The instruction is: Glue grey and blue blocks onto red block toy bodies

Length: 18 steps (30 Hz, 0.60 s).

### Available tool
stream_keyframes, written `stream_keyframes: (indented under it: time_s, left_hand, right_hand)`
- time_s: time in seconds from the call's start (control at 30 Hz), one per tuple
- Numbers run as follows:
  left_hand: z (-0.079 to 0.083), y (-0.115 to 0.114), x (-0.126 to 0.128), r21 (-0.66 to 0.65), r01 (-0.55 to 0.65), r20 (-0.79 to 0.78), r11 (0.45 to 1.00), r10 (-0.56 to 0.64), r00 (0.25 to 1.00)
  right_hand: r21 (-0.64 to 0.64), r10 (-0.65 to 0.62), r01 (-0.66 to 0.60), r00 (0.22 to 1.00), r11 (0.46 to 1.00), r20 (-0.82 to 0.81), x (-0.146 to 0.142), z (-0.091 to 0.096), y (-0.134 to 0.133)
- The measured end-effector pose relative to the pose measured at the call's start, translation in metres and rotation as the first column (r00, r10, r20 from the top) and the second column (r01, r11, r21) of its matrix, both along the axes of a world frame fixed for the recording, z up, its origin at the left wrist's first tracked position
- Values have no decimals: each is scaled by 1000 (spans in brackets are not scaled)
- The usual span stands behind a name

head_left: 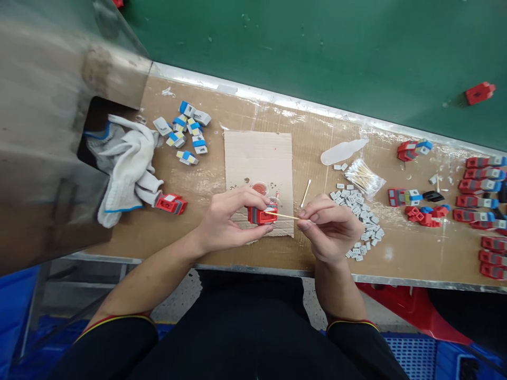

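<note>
My left hand point(233, 216) is closed around a small red and grey plastic toy part point(257, 216), held above a piece of cardboard point(257, 153). Between the thumb and fingertips of my right hand point(330, 224) is a thin cotton swab point(287, 216), whose far end meets the red part. Just beyond my left fingers sits a small round cup point(259, 188) with reddish contents. Another cotton swab point(306, 193) lies near my right hand. A pile of small grey pieces point(362, 216) spreads partly behind that hand.
White gloves point(129, 169) and a red part point(171, 203) lie at the left, near several blue-and-grey pieces point(194, 126). A bag of swabs point(364, 177) is right of centre. Red toy assemblies point(477, 186) line the right side. A green surface point(317, 58) runs along the far side.
</note>
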State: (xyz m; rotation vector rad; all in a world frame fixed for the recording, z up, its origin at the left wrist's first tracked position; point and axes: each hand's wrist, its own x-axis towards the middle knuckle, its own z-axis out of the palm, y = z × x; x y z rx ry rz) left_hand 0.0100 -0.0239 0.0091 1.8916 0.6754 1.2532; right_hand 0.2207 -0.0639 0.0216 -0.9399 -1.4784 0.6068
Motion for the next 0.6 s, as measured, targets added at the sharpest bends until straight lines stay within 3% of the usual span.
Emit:
stream_keyframes:
  time_s: [0.6]
  left_hand:
    - [3, 1, -2, 11, -14, 8, 1000, 14, 1000]
  right_hand:
    - [10, -15, 15, 999, 1000, -28, 4, 0, 1]
